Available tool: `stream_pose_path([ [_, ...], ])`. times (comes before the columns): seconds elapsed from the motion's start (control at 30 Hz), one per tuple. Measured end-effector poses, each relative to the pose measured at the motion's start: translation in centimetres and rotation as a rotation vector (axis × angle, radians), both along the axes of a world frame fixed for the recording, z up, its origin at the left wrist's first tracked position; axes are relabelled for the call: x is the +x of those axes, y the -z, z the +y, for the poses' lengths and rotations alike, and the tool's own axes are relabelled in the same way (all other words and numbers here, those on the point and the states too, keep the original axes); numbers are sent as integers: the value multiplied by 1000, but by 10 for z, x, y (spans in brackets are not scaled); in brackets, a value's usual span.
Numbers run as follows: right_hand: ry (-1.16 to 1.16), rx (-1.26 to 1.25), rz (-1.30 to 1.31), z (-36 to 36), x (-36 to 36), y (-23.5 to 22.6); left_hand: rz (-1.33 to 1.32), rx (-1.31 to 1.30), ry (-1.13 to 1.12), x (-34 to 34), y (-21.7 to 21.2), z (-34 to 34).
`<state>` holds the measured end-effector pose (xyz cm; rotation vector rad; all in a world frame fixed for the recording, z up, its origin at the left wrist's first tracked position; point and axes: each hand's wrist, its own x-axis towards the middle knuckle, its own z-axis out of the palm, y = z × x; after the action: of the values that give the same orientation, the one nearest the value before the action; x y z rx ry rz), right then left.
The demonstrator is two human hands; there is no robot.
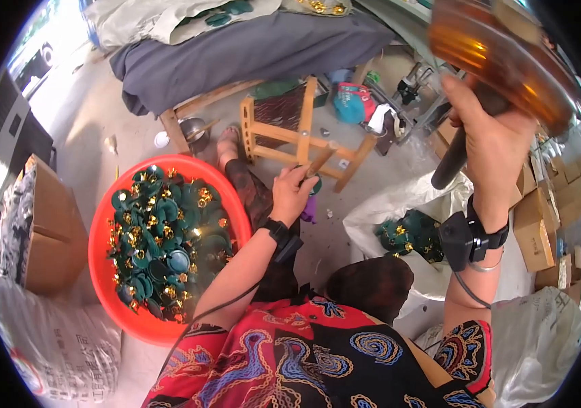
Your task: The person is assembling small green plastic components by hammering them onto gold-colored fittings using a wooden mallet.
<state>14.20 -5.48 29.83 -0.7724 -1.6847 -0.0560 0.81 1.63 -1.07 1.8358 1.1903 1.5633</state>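
My right hand [491,146] is raised at the upper right, closed around the dark handle of a mallet [501,58]. The mallet has a big amber, see-through head. Lower and nearer the middle, my left hand [290,194] has its fingers closed on a short wooden rod [322,158]; how far the rod runs into the grip is hidden. A small dark green round piece [316,185] shows just beside these fingers, partly covered. To the left stands a red-orange basin [103,272] full of dark green discs with shiny gold-coloured fittings [168,238].
A white sack [365,221] with more green and gold pieces lies open at right. Ahead is a wooden frame [284,155] below a grey cloth-covered surface [236,61]. Cardboard boxes [535,231] line the right; another box [52,238] and a plastic sack [59,340] stand left.
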Motion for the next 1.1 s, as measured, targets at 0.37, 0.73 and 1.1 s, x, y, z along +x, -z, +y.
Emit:
stream_pose_path([
  [0.37, 356, -568, -152, 29, 21, 108, 106, 34, 49, -8, -9, -3],
  [0.73, 245, -425, 6, 23, -3, 136, 246, 50, 98, -16, -13, -2],
  [1.1, 436, 18, -182, -76, 8, 65, -75, 225, 748, 118, -119, -64],
])
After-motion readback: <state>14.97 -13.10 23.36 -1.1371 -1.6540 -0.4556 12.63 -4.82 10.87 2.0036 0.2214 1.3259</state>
